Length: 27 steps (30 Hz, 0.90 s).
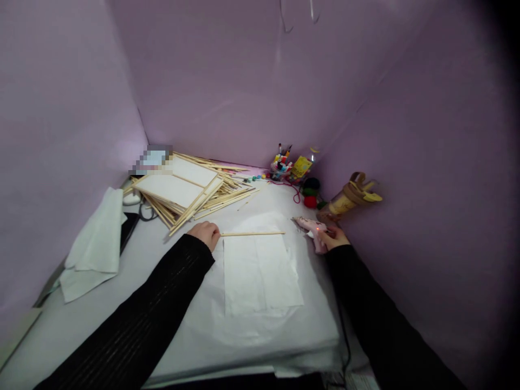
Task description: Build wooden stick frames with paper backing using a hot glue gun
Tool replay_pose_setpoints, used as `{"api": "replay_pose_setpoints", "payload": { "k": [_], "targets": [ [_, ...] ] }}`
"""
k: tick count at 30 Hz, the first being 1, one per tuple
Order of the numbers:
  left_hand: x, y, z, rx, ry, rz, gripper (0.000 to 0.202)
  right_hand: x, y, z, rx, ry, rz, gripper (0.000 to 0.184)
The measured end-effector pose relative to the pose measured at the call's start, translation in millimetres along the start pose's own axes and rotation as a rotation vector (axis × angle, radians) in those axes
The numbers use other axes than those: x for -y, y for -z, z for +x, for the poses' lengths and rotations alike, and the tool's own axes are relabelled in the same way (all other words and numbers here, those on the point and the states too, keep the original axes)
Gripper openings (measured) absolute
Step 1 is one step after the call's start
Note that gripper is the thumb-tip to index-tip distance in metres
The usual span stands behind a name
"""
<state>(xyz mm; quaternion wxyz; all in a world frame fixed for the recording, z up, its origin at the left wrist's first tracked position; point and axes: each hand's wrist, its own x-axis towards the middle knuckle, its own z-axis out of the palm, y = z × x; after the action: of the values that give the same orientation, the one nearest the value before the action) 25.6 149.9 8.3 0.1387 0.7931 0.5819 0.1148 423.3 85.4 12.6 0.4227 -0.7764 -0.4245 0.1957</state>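
A thin wooden stick (254, 234) lies along the top edge of a white paper sheet (260, 276). My left hand (206, 234) is closed on the stick's left end, fingers pinched together. At the right side of the table my right hand (335, 237) grips a pink hot glue gun (312, 225), its nozzle pointing left and a small red light glowing on its body. The glue gun is apart from the stick's right end. A dark cord hangs below the right forearm.
Behind my left hand, stick-framed white panels (174, 187) rest on a pile of loose sticks (239, 194). A pen cup (281, 167), yarn balls (311, 194) and a tan cup-shaped holder (349, 197) stand at the back right. A white cloth (95, 244) lies left.
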Motion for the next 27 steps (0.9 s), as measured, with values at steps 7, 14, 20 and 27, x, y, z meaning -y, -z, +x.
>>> {"api": "replay_pose_setpoints", "payload": {
  "k": [7, 14, 20, 27],
  "targets": [
    [3, -2.9, 1, -0.020, -0.026, -0.029, 0.017, 58, -29, -43, 0.235, 0.390, -0.192, 0.021],
    [8, -4.9, -3, -0.065, -0.070, -0.114, 0.016, 59, -81, -57, 0.212, 0.321, -0.474, 0.026],
    [9, -8.5, -3, -0.113, -0.070, -0.114, 0.014, 52, -82, -49, 0.205, 0.352, -0.547, 0.022],
    [15, -10.9, -4, -0.098, -0.078, -0.101, 0.014, 43, -83, -47, 0.246, 0.404, -0.517, 0.022]
  ]
}}
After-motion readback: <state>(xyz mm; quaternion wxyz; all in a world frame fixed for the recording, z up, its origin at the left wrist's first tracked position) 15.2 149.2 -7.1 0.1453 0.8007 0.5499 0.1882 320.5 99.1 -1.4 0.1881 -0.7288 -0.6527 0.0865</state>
